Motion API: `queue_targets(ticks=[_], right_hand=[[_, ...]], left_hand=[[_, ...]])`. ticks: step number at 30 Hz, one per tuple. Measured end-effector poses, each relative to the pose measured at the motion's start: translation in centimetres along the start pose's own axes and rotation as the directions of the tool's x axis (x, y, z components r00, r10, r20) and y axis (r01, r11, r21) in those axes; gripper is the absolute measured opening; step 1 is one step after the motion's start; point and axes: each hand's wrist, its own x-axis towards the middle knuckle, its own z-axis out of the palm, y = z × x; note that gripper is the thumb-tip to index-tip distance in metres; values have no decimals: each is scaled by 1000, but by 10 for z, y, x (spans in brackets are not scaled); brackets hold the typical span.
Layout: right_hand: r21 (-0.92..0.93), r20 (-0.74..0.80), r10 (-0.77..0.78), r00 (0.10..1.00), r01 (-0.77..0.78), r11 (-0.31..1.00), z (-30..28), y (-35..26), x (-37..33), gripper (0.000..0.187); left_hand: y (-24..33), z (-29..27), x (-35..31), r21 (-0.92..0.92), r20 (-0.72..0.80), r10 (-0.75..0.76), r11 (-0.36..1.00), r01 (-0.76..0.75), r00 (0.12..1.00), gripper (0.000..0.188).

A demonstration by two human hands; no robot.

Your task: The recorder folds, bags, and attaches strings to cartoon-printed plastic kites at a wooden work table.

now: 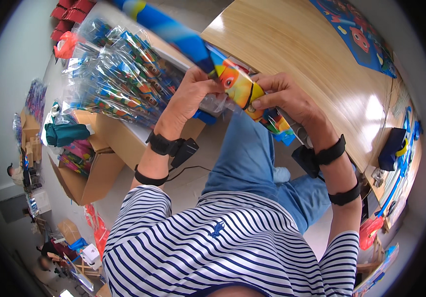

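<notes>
A long, narrow, brightly printed folded piece slants across the upper middle, blue at its far end and showing a cartoon orange fish nearer me. My left hand pinches its left edge between thumb and fingers. On the other side my right hand grips the piece near its lower end, thumb on top. That lower end hangs below my right hand in several colours. Whether it is fabric or film I cannot tell. Clear plastic shows just under my left hand.
A big pile of clear-bagged colourful packages lies at the left, above an open cardboard box. A wooden table stretches along the right, with a blue printed sheet on it. Other people are far off at the left.
</notes>
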Motion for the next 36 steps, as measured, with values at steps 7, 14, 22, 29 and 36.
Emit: queue_targets(ticks=[7,14,22,29,36], right_hand=[[216,-131,3,991,26,976,-31,-9,-69,30],[327,-251,4,968,81,941,-59,10,-123,32],[445,-305,56,951,90,891,-85,60,-180,28],[505,-467,92,879,180,844,-112,73,-155,25],[535,-686,251,683,240,810,-169,107,-132,19]], left_hand=[[-60,-2,-4,417,-15,77,906,-64,997,41],[-112,22,41,825,339,380,321,-466,861,51],[3,22,93,862,160,102,471,-189,982,24],[147,100,257,797,600,308,-311,-517,739,32],[67,228,412,605,791,410,-421,-675,453,3]])
